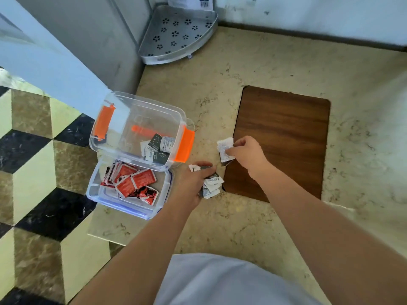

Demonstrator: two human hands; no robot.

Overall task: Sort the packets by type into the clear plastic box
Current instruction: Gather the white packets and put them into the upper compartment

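A clear plastic box with orange clips [123, 111] stands at the counter's left edge and holds a few black and white packets [159, 146]. In front of it a second clear box with a blue rim [169, 183] holds several red packets [132, 180]. My left hand [193, 183] rests just right of that box, gripping a bunch of black and white packets [212, 184]. Near the left edge of the wooden board, my right hand [246, 154] pinches a white packet [225, 148], with a dark packet under it.
The brown wooden board [284, 137] lies on the marble counter [242, 227]. A grey perforated corner shelf [176, 34] sits at the back by the wall. The counter ends just left of the boxes, over a patterned tile floor [33, 172].
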